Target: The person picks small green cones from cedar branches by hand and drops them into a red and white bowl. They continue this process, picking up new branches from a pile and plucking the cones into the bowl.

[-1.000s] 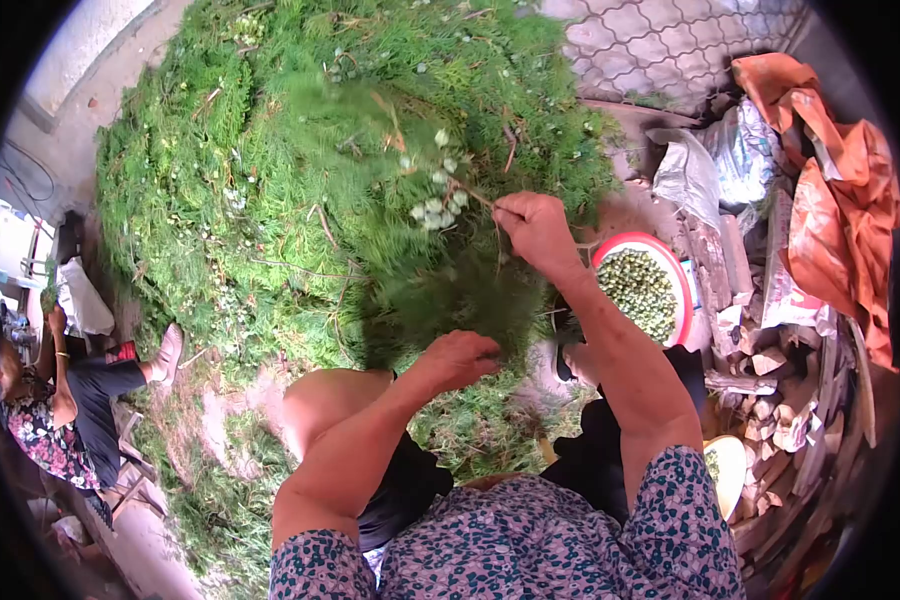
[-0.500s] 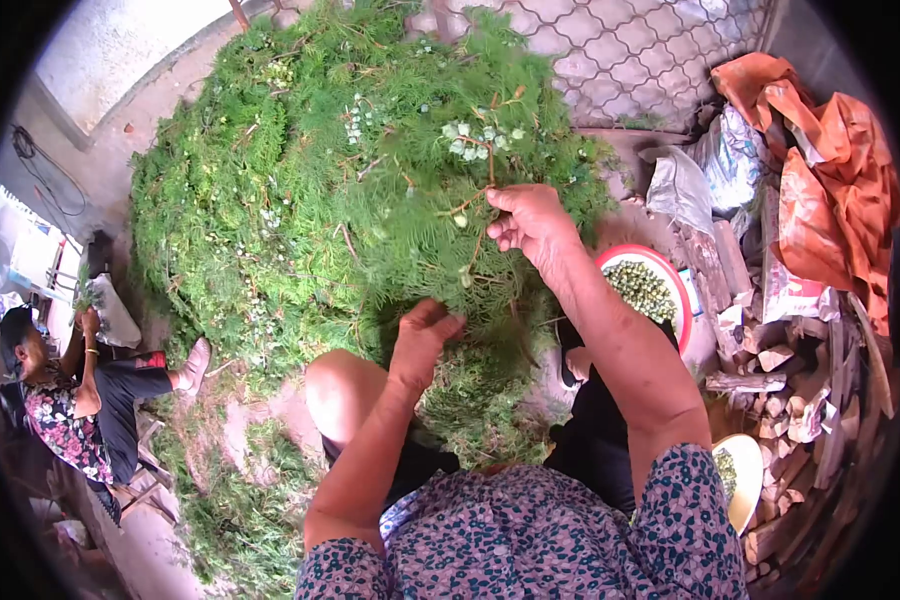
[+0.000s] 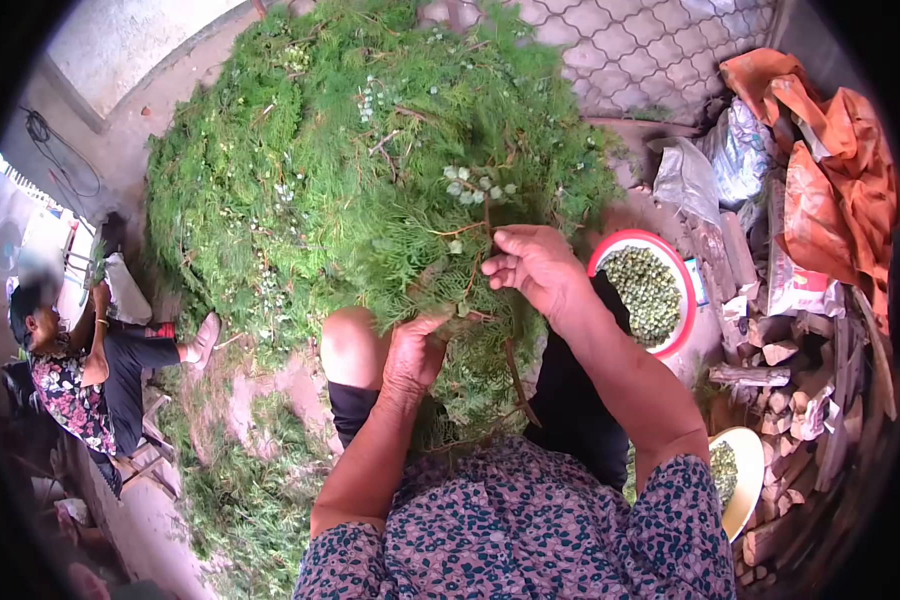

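An evergreen branch (image 3: pixel 440 245) with feathery leaves and a cluster of pale green cones (image 3: pixel 478 188) is held up in front of my knees. My left hand (image 3: pixel 417 350) is closed around its lower part, with the fingertips partly hidden by leaves. My right hand (image 3: pixel 542 268) pinches the brown stem just under the cone cluster, its other fingers curled. Behind the branch rises a large pile of cut evergreen branches (image 3: pixel 240 200), dotted with more cones. A red-rimmed white basin (image 3: pixel 684 318) of picked green cones stands to the right of my right hand.
A pale yellow bowl (image 3: pixel 748 478) with green cones sits by my right elbow. Split firewood (image 3: pixel 780 400), plastic sacks (image 3: pixel 686 180) and an orange tarp (image 3: pixel 835 190) line the right side. At far left a seated person (image 3: pixel 75 380) holds a sprig. Loose greenery (image 3: pixel 260 490) covers floor there.
My left hand has risen and closed on the branch's lower part. My right hand has come slightly lower, still at the stem, and the cone cluster has dropped a little.
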